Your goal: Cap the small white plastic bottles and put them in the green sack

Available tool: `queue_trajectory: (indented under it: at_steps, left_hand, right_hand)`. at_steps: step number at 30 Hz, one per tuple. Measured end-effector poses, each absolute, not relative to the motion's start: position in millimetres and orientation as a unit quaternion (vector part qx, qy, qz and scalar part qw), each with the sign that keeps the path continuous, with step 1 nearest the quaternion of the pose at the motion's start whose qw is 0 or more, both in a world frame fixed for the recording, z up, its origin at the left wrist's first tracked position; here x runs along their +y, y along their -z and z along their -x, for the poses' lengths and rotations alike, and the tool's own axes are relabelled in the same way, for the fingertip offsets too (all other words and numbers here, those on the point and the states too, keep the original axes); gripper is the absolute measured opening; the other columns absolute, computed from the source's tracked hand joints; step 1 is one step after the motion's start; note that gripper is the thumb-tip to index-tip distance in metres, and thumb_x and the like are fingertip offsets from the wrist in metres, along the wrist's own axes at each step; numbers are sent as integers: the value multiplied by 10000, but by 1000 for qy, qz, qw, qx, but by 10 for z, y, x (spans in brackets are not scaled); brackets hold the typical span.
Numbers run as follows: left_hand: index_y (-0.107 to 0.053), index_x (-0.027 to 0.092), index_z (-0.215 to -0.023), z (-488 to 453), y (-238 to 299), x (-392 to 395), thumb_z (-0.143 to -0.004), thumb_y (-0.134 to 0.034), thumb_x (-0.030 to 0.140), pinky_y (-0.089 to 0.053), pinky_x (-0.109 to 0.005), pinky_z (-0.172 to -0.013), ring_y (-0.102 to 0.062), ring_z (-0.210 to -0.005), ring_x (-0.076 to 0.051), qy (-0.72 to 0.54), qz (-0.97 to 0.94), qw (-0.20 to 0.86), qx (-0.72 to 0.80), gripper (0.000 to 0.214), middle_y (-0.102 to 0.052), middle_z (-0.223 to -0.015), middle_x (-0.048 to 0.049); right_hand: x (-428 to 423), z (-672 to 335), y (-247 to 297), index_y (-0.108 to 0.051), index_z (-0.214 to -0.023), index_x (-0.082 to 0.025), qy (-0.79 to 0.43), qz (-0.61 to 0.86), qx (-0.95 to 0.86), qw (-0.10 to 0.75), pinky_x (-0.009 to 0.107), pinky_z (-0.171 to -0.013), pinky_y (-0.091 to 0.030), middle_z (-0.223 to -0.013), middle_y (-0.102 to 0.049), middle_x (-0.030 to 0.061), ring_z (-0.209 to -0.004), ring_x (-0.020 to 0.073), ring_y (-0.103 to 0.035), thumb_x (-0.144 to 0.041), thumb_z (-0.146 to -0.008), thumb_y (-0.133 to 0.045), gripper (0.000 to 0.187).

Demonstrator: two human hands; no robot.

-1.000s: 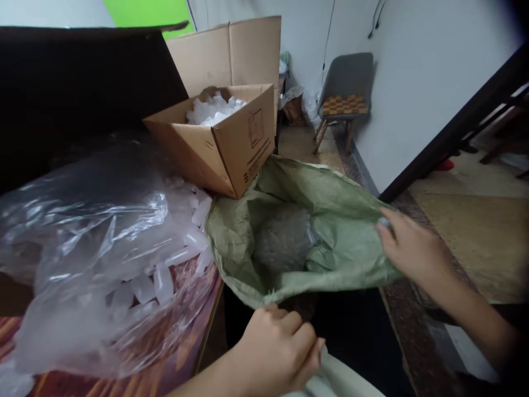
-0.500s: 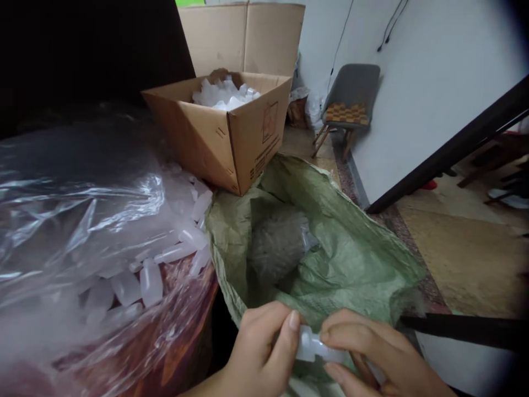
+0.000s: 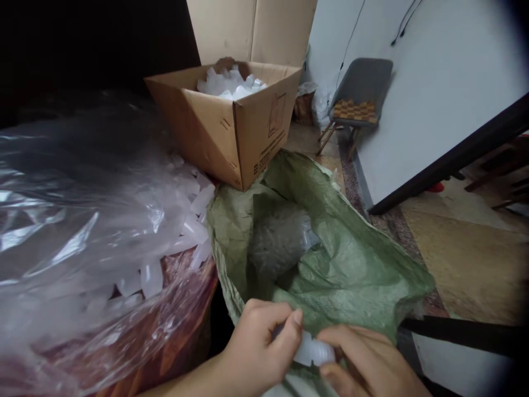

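A small translucent white plastic bottle (image 3: 308, 350) spans the space between my two hands over the near side of the green woven sack. My left hand (image 3: 264, 342) is closed around one end, with the thumb along the top. At the other end, a ridged, cap-like part (image 3: 324, 353) sits between the thumb and fingers of my right hand (image 3: 366, 358). Inside the green sack (image 3: 347, 275) rests a clear plastic bag (image 3: 281, 240) of small pieces I cannot make out. To the left, many similar translucent bottles (image 3: 151, 278) lie under clear plastic film (image 3: 82, 220).
Behind the sack stands an open cardboard box (image 3: 198, 121) holding white translucent plastic pieces (image 3: 231, 85). A grey chair (image 3: 367, 82) with a checkered cushion is by the white wall (image 3: 446, 82). A dark bar (image 3: 458, 331) crosses the lower right.
My right-hand fingers have shifted along the bottle's end, and the ridged part shows more clearly. Both hands remain close together. The view has moved slightly.
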State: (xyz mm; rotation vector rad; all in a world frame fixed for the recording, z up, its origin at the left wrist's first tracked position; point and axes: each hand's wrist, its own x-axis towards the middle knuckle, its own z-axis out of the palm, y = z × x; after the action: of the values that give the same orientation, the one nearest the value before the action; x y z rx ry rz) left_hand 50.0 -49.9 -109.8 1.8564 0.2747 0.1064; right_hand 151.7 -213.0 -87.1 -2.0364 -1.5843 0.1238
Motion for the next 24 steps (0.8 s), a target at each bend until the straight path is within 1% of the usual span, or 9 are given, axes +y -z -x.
queue_trajectory:
  at_steps: [2, 3, 5, 7, 10, 14, 19, 22, 24]
  left_hand:
    - [-323, 162, -552, -485, 1096, -500, -954, -363, 361, -207, -221, -479, -304, -460, -65, -76, -814, 566, 108, 450, -299, -493, 43]
    - [-322, 163, -555, -481, 1093, -498, -954, -364, 348, -207, -218, -477, -307, -458, -63, -83, -815, 563, 108, 442, -298, -490, 44]
    - [-321, 163, -557, -478, 1087, -491, -954, -363, 330, -209, -213, -476, -311, -457, -62, -88, -814, 563, 113, 433, -291, -488, 46]
    - [-306, 162, -555, -479, 1086, -486, -949, -370, 312, -202, -213, -475, -289, -452, -59, -92, -818, 557, 109, 427, -269, -489, 50]
    - [-279, 163, -548, -481, 1091, -488, -936, -388, 292, -179, -219, -466, -253, -443, -58, -94, -826, 545, 113, 423, -238, -487, 54]
    - [-289, 162, -553, -475, 1096, -499, -925, -401, 276, -174, -224, -471, -259, -444, -57, -88, -829, 541, 112, 405, -249, -489, 56]
    - [-308, 162, -545, -467, 1063, -515, -921, -404, 279, -175, -228, -473, -266, -446, -61, -77, -821, 550, 130, 406, -251, -481, 56]
    - [-304, 165, -538, -468, 1030, -523, -914, -407, 278, -171, -229, -460, -256, -439, -64, -66, -812, 564, 136, 406, -224, -474, 57]
    - [-304, 170, -541, -460, 1017, -528, -926, -389, 289, -178, -229, -453, -259, -438, -67, -61, -802, 576, 148, 412, -225, -475, 56]
  right_hand:
    - [-2143, -1494, 884, -485, -687, -220, -158, 775, -534, 299, 186, -436, -415, -519, -539, -61, -454, 77, -571, -467, -1039, -222, 504]
    - [-2160, -1493, 894, -512, -726, -219, -160, 774, -528, 310, 189, -425, -404, -509, -520, -64, -434, 79, -553, -515, -1027, -221, 513]
    - [-2203, -1515, 910, -584, -973, -218, -71, 767, -559, 307, 215, -475, -452, -554, -577, -52, -459, 107, -582, -580, -998, -265, 484]
    - [-2237, -1572, 909, -545, -1192, -235, 60, 728, -629, 266, 263, -549, -513, -623, -658, -30, -499, 145, -631, -571, -991, -306, 458]
    - [-2253, -1686, 866, -553, -1198, -232, 75, 703, -683, 184, 246, -519, -529, -717, -725, -10, -528, 143, -668, -525, -1005, -308, 427]
    - [-2284, -1769, 817, -499, -1277, -212, 27, 704, -685, 186, 239, -563, -556, -770, -729, -8, -615, 142, -701, -544, -990, -339, 467]
    - [-2314, -1744, 912, -572, -1214, -181, 41, 712, -680, 172, 260, -519, -544, -779, -725, 4, -614, 162, -701, -523, -962, -420, 452]
    - [-2254, -1694, 1009, -593, -1131, -166, 100, 683, -693, 208, 271, -593, -546, -850, -734, 33, -689, 182, -711, -358, -942, -493, 287]
    - [-2188, -1641, 1056, -596, -1037, -180, 113, 690, -676, 231, 262, -559, -520, -801, -718, 33, -648, 176, -695, -254, -917, -506, 168]
